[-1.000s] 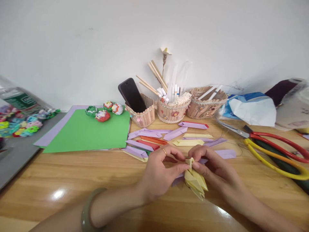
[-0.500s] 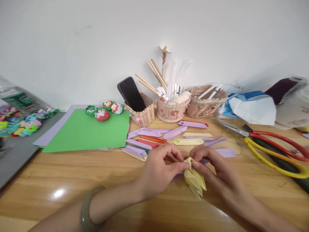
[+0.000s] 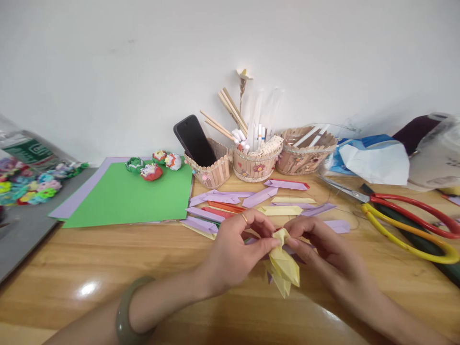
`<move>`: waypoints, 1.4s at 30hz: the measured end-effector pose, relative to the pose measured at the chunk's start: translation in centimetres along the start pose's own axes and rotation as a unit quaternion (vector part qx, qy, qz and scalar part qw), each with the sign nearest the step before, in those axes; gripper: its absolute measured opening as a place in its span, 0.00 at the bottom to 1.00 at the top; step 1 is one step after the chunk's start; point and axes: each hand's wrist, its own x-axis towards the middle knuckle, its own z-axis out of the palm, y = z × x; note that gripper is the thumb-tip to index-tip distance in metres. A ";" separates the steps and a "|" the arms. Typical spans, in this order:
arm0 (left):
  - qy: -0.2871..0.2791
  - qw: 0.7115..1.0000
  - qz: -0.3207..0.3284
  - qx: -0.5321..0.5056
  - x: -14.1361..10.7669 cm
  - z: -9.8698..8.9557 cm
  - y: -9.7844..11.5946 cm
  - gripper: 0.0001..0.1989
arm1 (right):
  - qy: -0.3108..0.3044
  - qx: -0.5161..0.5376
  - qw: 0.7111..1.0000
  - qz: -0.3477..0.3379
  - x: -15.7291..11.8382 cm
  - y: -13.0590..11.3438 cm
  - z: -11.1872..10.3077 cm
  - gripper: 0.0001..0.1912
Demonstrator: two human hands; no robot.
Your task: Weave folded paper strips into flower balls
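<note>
Between both hands hangs a folded yellow paper piece (image 3: 284,266) with several pointed petals, its narrow top pinched by the fingertips. My left hand (image 3: 239,251), with a ring on one finger and a bangle on the wrist, grips it from the left with thumb and forefinger. From the right, my right hand (image 3: 319,251) pinches the same top edge. Bits of purple and dark red paper show behind the yellow piece, partly hidden; I cannot tell whether they are joined to it. Folded purple paper strips (image 3: 260,197) lie just beyond the hands, among red, orange and yellow ones.
Scissors (image 3: 366,196) with red and yellow handles lie at right. Green paper (image 3: 132,199) bears several small paper flowers (image 3: 151,171). Decorated wooden-stick baskets (image 3: 257,165) line the wall, one holding a phone (image 3: 196,141). A grey board (image 3: 32,232) lies at far left.
The yellow paper piece has shifted slightly left and turned between my fingers, showing more of a broad petal. Both hands keep their pinch on it.
</note>
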 end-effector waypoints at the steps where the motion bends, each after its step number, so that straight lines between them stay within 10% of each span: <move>1: 0.007 1.000 0.004 0.002 0.0 0.0 -0.1 0.05 | 0.004 0.003 1.000 0.004 0.0 0.0 0.0 0.07; 42: 0.017 1.000 0.008 0.001 -0.1 0.0 0.2 0.04 | 0.046 -0.172 0.971 -0.157 0.3 -1.0 -0.5 0.06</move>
